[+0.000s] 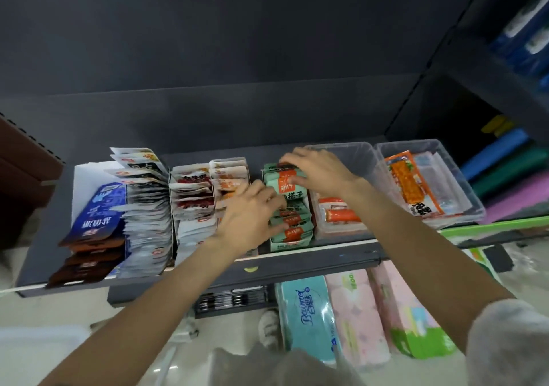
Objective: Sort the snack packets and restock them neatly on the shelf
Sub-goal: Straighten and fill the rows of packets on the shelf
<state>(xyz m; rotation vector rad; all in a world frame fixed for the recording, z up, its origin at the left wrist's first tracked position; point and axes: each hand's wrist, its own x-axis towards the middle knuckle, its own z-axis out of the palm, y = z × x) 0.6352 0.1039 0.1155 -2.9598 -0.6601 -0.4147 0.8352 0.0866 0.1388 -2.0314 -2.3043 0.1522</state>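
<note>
The green-and-orange snack packets (289, 207) are standing in a tight front-to-back row in the middle of the dark grey metal shelf (190, 273), and both of your hands are working on that row. Starting at the far left, dark blue and brown foil pouches (95, 219) are leaning against a white card divider, with a long fan of white-edged sachets (148, 207) lying just beside them. Next, red-and-white small packets (193, 195) and orange-printed white packets (227, 178) are sitting in their own rows. Your left hand (249, 216) is reaching in over the orange-printed row, its fingers curling against the left side of the green row about midway along; a firm grip on any one packet is not clear to see. Your right hand (319, 173) is lying over the back of the same row, fingers bent down over the rearmost packets' tops and thumb pressing the face of an upright packet. Just right of the green row, a clear plastic tub (356, 160) is holding orange sausage sticks (338, 215), and a second clear tub (463, 189) is holding long orange-labelled packs (411, 186). Below the shelf, teal and pink tissue packs (332, 323) are lying side by side.
</note>
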